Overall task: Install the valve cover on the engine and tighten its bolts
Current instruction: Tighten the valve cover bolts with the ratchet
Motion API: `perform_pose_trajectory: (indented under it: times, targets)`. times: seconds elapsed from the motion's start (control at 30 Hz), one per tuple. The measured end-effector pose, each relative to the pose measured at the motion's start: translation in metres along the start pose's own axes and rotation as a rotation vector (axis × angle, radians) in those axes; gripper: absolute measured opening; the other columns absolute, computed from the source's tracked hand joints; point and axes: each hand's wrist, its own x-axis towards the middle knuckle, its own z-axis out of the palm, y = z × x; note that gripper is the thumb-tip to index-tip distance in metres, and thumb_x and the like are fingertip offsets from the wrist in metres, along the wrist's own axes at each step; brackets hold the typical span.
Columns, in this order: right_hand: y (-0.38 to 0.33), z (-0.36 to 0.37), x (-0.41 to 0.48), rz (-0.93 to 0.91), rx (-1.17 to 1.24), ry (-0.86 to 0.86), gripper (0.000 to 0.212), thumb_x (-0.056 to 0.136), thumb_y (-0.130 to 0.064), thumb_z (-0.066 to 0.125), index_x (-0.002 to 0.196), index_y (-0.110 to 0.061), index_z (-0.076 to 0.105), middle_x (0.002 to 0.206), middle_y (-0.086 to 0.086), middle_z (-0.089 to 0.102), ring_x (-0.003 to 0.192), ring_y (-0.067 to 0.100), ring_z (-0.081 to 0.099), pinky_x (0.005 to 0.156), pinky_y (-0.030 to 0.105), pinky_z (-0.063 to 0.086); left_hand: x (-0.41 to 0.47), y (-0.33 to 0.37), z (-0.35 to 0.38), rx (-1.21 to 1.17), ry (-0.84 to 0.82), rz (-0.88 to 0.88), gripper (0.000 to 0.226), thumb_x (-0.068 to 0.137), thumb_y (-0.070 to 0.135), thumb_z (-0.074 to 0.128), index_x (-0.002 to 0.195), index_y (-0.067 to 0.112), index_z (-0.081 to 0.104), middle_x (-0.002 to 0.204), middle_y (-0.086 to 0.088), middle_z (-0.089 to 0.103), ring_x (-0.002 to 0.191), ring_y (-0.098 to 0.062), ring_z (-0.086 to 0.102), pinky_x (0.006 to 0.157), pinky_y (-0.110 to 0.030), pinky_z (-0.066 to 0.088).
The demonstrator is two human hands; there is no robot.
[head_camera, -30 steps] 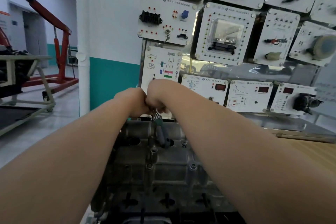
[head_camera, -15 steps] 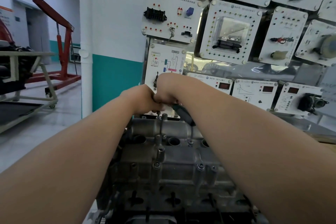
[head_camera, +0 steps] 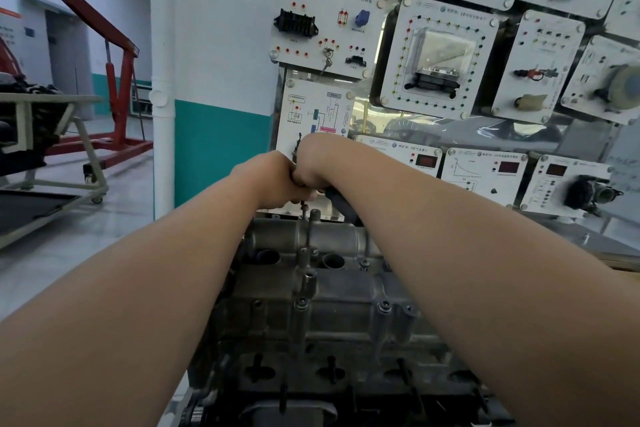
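Observation:
The grey metal valve cover (head_camera: 311,291) lies on top of the engine (head_camera: 329,374) in front of me, with several bolt heads such as one bolt (head_camera: 383,306) showing. Both arms reach over it to its far edge. My right hand (head_camera: 317,163) grips the dark handle of a ratchet wrench (head_camera: 341,206), which slants down to the right. My left hand (head_camera: 273,180) is pressed against the right one, fingers curled at the tool's head. A thin bit (head_camera: 304,210) drops from the hands to the cover's far edge.
Right behind the engine stands a training board (head_camera: 450,55) of white electrical panels. A white pipe (head_camera: 162,80) and a teal-striped wall are to the left. Farther left stand a red engine hoist (head_camera: 117,107) and a wheeled stand (head_camera: 52,156). A wooden tabletop edge shows at right.
The wrench handle has swung from pointing down toward me round to the right. Both hands stayed together at the cover's far edge.

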Motion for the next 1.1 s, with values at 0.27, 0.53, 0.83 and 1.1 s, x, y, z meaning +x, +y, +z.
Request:
perform_pose_trajectory:
  times: [0.27, 0.53, 0.83, 1.1]
  targets:
    - [-0.002, 0.006, 0.006, 0.088, 0.096, 0.021, 0.018, 0.090, -0.019, 0.058, 0.106, -0.012, 0.056, 0.081, 0.006, 0.050, 0.072, 0.018, 0.051, 0.068, 0.030, 0.042, -0.004, 0.003, -0.002, 0.018, -0.014, -0.022, 0.025, 0.072, 0.046, 0.069, 0.058, 0.026, 0.062, 0.046, 0.011, 0.060, 0.051, -0.008, 0.060, 0.048, -0.020, 0.039]
    - [-0.001, -0.004, 0.000, 0.061, 0.121, -0.105, 0.019, 0.098, -0.019, 0.047, 0.083, -0.009, 0.052, 0.077, 0.006, 0.050, 0.061, 0.015, 0.048, 0.053, 0.025, 0.038, -0.008, 0.006, -0.003, 0.054, 0.000, -0.035, 0.022, 0.077, 0.031, 0.060, 0.056, 0.025, 0.056, 0.050, 0.011, 0.057, 0.050, -0.009, 0.056, 0.047, -0.021, 0.035]
    - [0.006, 0.000, 0.000, 0.056, 0.533, -0.154, 0.028, 0.099, -0.011, 0.041, 0.074, -0.003, 0.050, 0.039, 0.005, 0.054, 0.028, 0.013, 0.048, 0.027, 0.013, 0.033, -0.004, 0.007, -0.005, 0.121, 0.014, -0.011, 0.021, 0.086, 0.019, 0.054, 0.067, 0.024, 0.049, 0.069, 0.002, 0.056, 0.061, -0.013, 0.053, 0.050, -0.024, 0.035]
    - [0.027, 0.005, 0.004, -0.084, 0.221, 0.075, 0.035, 0.087, -0.036, 0.065, 0.061, -0.015, 0.055, 0.048, -0.003, 0.058, 0.053, 0.012, 0.055, 0.053, 0.026, 0.038, -0.003, 0.003, -0.002, 0.013, -0.070, -0.007, 0.024, 0.071, 0.051, 0.070, 0.079, 0.028, 0.068, 0.073, 0.008, 0.068, 0.069, -0.012, 0.065, 0.070, -0.029, 0.052]
